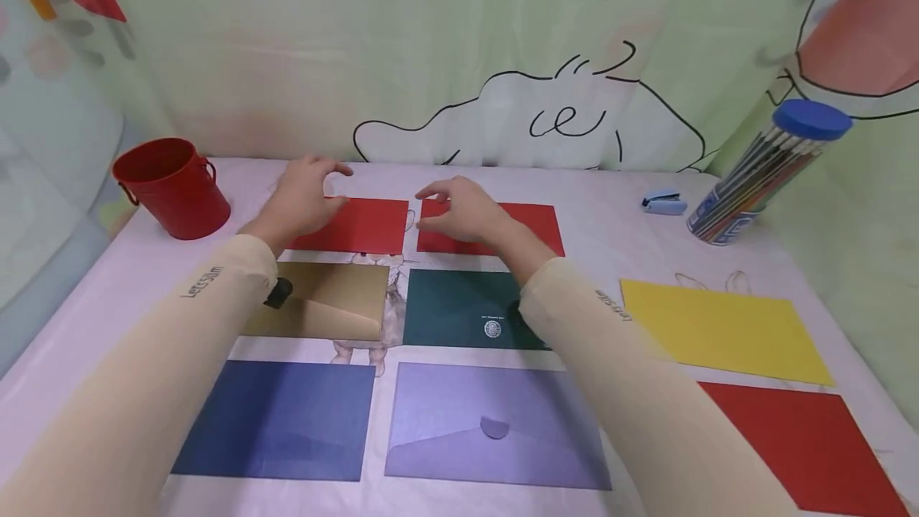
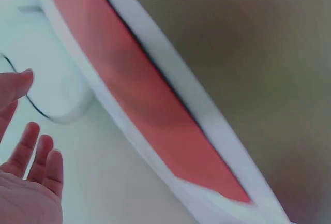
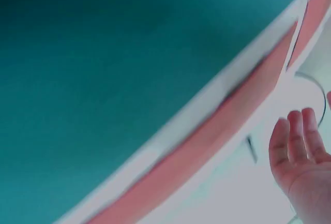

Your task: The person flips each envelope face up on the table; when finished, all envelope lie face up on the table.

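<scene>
My left hand (image 1: 305, 196) is held over the outer side of the left red envelope (image 1: 366, 226), fingers spread apart from the thumb and holding nothing. Opposite it, my right hand (image 1: 463, 212) hovers at the inner side of the right red envelope (image 1: 531, 226), also with nothing in its grasp. Closer in lie a gold envelope (image 1: 337, 301) and a dark green one (image 1: 452, 305) with a small white emblem. A blue envelope (image 1: 287, 413) and a lavender envelope (image 1: 495, 453) with a rounded flap tab form the front row. Both wrist views show relaxed, parted fingers.
At the back left stands a red bucket (image 1: 172, 190). A blue stapler (image 1: 664, 202) and a blue-lidded jar of pencils (image 1: 761, 174) are at the back right. To the right lie a yellow envelope-like sheet (image 1: 725, 333) and a red one (image 1: 811, 445). A patterned curtain (image 1: 287, 46) hangs behind.
</scene>
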### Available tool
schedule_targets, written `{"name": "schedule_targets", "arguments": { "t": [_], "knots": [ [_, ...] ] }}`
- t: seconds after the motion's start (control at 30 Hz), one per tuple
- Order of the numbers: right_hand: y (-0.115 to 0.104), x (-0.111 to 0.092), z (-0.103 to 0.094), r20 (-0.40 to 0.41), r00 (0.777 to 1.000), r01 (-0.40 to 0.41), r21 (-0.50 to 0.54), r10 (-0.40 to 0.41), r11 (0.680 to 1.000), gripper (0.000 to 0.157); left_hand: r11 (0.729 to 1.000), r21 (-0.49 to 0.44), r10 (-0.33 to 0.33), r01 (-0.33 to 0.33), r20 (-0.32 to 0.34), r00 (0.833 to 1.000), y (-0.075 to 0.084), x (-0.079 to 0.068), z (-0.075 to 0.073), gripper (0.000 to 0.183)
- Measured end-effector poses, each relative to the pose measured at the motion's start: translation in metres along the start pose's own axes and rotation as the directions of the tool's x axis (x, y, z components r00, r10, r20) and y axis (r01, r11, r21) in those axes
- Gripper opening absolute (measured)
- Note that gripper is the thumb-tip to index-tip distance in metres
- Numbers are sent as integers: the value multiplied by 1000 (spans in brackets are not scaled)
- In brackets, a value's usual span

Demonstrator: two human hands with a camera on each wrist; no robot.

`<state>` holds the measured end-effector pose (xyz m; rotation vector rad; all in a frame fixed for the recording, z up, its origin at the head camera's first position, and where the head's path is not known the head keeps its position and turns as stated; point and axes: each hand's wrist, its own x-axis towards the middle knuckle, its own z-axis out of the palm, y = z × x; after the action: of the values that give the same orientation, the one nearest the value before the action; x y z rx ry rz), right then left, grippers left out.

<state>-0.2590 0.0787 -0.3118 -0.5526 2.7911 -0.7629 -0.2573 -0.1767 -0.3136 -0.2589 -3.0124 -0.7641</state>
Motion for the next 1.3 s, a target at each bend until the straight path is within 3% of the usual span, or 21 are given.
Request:
{"name": "schedule_targets", "arguments": {
  "t": [0.13, 0.3, 0.4, 0.57, 0.63, 0.73, 0.9, 1.17, 1.3],
  "knots": [
    [32, -25, -30, 35, 999, 17, -22, -16, 1000, 64, 987, -82, 135, -135, 0, 991, 42, -4, 12, 50],
    [70, -69, -61, 74, 995, 65, -54, -61, 996, 64, 950, -173, 271, -260, 48, 961, 96, -12, 38, 51],
    [94, -104, -74, 79, 995, 60, -34, -57, 998, 66, 921, -226, 343, -318, 80, 936, 130, -18, 59, 53],
    [140, -169, -94, 50, 999, 22, 5, -22, 1000, 75, 874, -274, 451, -401, 152, 879, 184, -30, 94, 53],
    [159, -191, -100, 32, 999, -9, -8, 9, 1000, 79, 868, -277, 468, -412, 176, 866, 202, -35, 106, 53],
    [186, -219, -106, 0, 999, -51, -44, 51, 998, 82, 862, -294, 474, -412, 183, 861, 222, -38, 123, 52],
    [226, -254, -113, 5, 991, -135, -108, 137, 985, 85, 882, -231, 461, -411, 244, 853, 252, -43, 147, 54],
    [270, -293, -116, 41, 967, -237, -203, 251, 950, 87, 853, -86, 506, -515, 383, 773, 293, -57, 171, 60],
    [284, -300, -115, 74, 955, -267, -212, 288, 940, 86, 846, -36, 493, -532, 433, 755, 306, -62, 178, 63]
  ]
}}
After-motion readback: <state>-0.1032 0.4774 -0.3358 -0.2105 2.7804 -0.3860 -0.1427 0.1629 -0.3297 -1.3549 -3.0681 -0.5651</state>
